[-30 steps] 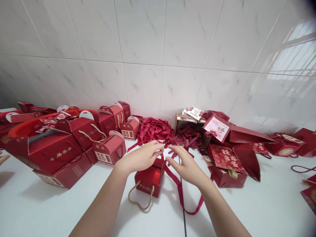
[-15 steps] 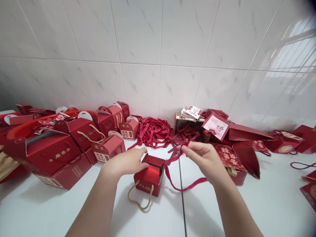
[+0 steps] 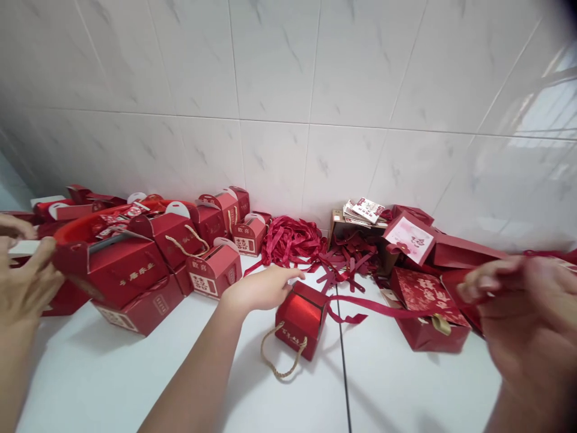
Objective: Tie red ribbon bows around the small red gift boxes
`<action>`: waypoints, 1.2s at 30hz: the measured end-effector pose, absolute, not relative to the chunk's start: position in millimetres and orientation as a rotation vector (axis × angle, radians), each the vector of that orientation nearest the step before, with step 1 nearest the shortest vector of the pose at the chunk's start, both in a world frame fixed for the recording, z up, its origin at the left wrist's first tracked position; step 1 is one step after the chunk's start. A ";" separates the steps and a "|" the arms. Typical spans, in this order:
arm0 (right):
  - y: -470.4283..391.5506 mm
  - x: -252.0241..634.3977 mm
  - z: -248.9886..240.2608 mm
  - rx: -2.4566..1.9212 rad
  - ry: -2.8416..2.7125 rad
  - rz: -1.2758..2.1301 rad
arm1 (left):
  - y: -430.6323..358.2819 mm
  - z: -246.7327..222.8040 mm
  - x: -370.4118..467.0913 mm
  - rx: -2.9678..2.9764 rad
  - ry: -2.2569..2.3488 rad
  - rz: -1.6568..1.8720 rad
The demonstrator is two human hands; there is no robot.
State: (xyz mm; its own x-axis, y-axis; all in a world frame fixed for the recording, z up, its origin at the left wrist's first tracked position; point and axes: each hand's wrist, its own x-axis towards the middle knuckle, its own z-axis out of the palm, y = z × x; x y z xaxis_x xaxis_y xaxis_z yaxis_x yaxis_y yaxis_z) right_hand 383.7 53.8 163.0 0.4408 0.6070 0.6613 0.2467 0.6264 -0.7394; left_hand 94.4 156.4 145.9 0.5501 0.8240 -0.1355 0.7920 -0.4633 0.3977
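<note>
A small red gift box (image 3: 301,319) stands on the white surface, its rope handle (image 3: 283,371) hanging down the near side. My left hand (image 3: 264,288) grips this box at its left and back; some fingertips are hidden behind it. From the box's right side a dark red ribbon (image 3: 383,308) runs out, stretched to the right. Its far end is pinched in my right hand (image 3: 523,319), which is raised at the right edge and blurred. A shorter ribbon end curls beside the box.
Behind the box lies a heap of red ribbon (image 3: 293,240). Several red gift boxes (image 3: 130,264) crowd the left, where another person's hands (image 3: 27,270) are at work. Cards (image 3: 365,210) lie on an open carton (image 3: 336,225). A patterned red box (image 3: 430,307) stands at right.
My right hand has moved far to the right, drawing the ribbon out nearly straight. My left hand has stayed at the box. The other person's hands have come further into view as the camera turned left.
</note>
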 end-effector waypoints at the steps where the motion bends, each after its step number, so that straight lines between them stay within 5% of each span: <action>1: 54.7 379.8 162.3 -0.946 -1.132 0.381 | 157.6 144.4 96.4 2.361 1.318 0.100; 7: 72.1 346.4 155.7 -1.321 -1.647 1.070 | 160.7 137.5 107.8 2.363 1.339 0.076; 12: 104.5 321.0 128.7 -1.085 -1.645 1.305 | 159.5 132.4 119.4 2.423 1.292 0.072; 22: 134.1 299.0 90.2 -1.232 -1.685 1.343 | 170.1 134.9 112.4 2.191 1.175 0.063; 36: 124.3 305.5 103.0 -1.284 -1.940 1.465 | 140.6 151.0 120.0 2.345 1.155 -0.092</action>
